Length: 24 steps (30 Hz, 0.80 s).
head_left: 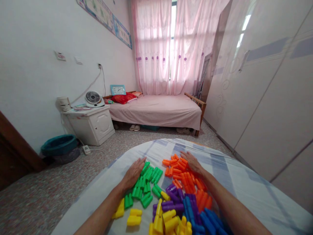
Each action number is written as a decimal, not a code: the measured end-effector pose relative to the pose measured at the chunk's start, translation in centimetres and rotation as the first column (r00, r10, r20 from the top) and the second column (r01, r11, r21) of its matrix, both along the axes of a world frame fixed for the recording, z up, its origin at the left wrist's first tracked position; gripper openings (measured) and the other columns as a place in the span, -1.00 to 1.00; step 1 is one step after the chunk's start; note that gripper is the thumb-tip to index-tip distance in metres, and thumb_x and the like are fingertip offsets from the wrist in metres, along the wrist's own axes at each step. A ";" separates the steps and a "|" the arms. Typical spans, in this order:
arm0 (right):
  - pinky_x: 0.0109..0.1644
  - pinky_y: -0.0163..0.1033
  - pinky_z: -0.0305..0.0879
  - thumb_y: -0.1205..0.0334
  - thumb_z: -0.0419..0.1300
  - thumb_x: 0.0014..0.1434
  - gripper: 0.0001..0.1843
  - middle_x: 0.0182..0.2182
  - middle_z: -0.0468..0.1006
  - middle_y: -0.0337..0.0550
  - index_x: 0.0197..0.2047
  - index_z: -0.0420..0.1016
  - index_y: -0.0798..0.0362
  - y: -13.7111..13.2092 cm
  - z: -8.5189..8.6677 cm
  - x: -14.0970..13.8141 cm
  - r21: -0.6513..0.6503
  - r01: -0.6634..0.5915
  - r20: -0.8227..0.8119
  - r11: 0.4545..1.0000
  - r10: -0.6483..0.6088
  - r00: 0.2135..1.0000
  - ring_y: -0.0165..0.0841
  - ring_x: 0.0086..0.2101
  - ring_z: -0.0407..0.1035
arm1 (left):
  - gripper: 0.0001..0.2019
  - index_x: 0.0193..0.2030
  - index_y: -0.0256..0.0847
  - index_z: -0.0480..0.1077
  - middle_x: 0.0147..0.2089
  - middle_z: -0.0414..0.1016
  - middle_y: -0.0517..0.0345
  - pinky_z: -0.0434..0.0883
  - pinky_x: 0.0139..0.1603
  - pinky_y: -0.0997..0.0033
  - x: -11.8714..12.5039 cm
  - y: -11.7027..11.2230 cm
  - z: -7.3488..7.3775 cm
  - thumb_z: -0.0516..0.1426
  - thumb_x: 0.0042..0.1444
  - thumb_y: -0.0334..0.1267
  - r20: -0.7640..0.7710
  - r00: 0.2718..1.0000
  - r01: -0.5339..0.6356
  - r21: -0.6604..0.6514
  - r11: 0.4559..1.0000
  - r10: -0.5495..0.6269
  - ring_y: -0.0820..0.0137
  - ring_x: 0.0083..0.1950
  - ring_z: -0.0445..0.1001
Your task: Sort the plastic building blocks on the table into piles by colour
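My left hand (134,172) lies with its fingers stretched out along the left side of a group of green plastic building pieces (146,178), touching its edge. On the far right side of the orange plastic pieces (179,166), my right hand (192,162) rests with fingers extended, against the pile. Neither hand grips a piece. Purple pieces (171,206) lie between and nearer to me. Yellow pieces (168,222) and blue pieces (210,222) fill the front, partly cut off by the frame. Two more yellow pieces, one single yellow piece (134,217) among them, lie near my left forearm.
A white and blue-grey cloth (158,148) covers the rounded table. Beyond stands a bed (158,109) with a pink sheet. At left are a white cabinet (101,125) with a fan (94,98) and a teal bin (60,145). A tall wardrobe (256,98) runs along the right.
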State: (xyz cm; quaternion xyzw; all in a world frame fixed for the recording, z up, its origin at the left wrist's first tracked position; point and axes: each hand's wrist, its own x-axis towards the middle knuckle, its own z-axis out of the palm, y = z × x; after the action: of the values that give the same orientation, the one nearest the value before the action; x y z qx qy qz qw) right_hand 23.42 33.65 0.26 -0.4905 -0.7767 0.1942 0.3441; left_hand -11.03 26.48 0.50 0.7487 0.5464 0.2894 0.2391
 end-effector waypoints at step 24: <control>0.18 -0.01 0.17 0.10 0.10 0.15 -0.64 0.05 0.39 -0.09 0.03 0.41 -0.10 -23.4 8.0 -1.7 -0.066 -0.217 -0.207 0.974 0.200 0.958 -0.17 0.09 0.25 | -0.64 0.10 -0.03 0.36 0.23 0.28 0.04 0.18 0.28 0.11 10.4 -15.0 8.9 0.06 0.18 -0.08 0.199 0.857 0.436 0.211 0.875 -0.476 0.19 0.26 0.23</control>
State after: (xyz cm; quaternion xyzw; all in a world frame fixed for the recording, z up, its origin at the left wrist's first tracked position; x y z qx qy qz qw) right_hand 21.70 10.24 8.25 -0.3986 -0.7766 0.3113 0.3756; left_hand -0.60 11.47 9.45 0.8320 0.2944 0.3569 0.3062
